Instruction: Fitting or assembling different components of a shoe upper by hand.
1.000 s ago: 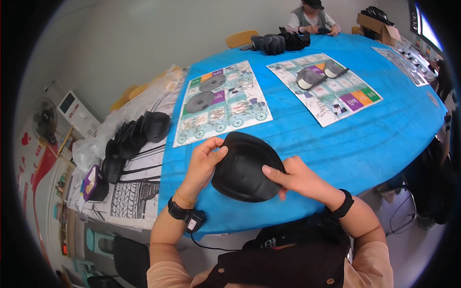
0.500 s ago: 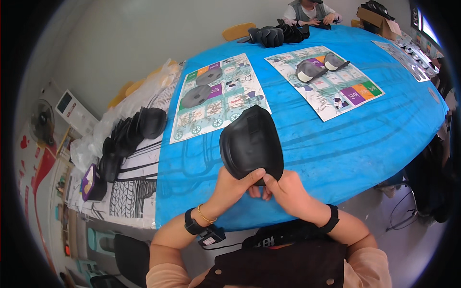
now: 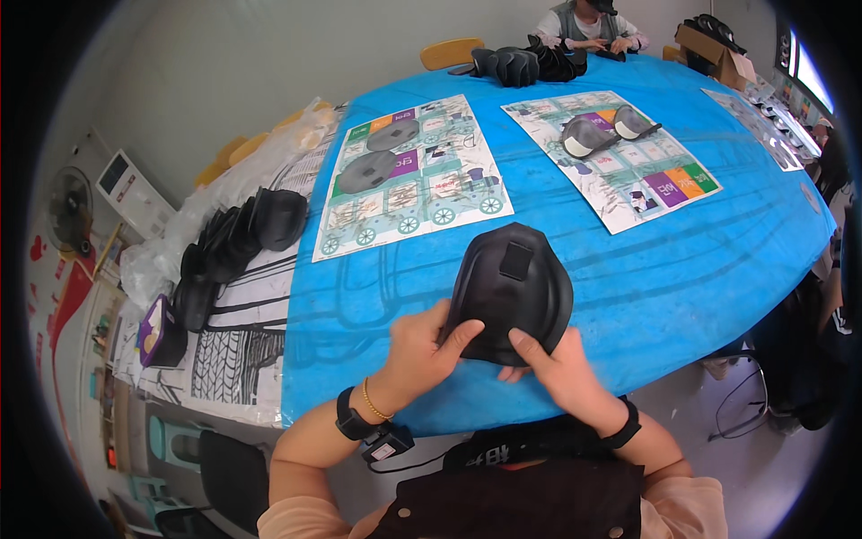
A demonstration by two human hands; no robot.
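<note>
Between my hands, above the near part of the table, is a black moulded pad (image 3: 503, 301) with a raised rim, curved like a shallow cup. A small dark square patch sits near its far end. My left hand (image 3: 425, 349) grips the near left edge, thumb on the inner face. At the near right edge, my right hand (image 3: 561, 366) holds the pad with its thumb also on the inner face. The other fingers are mostly hidden beneath it. Two flat dark oval pieces (image 3: 366, 172) lie on the printed sheet (image 3: 409, 218) beyond my left hand.
A second printed sheet (image 3: 669, 193) carries two black-and-pale curved pieces (image 3: 588, 136). A row of black pads (image 3: 235, 242) lies at left beside a purple-edged box (image 3: 162, 334). Across the blue-covered table (image 3: 395, 395), a person (image 3: 593, 31) works near another pad stack (image 3: 507, 66).
The pad has moved right and turned, with its square patch now showing more clearly. My hands have spread from its near end to opposite edges.
</note>
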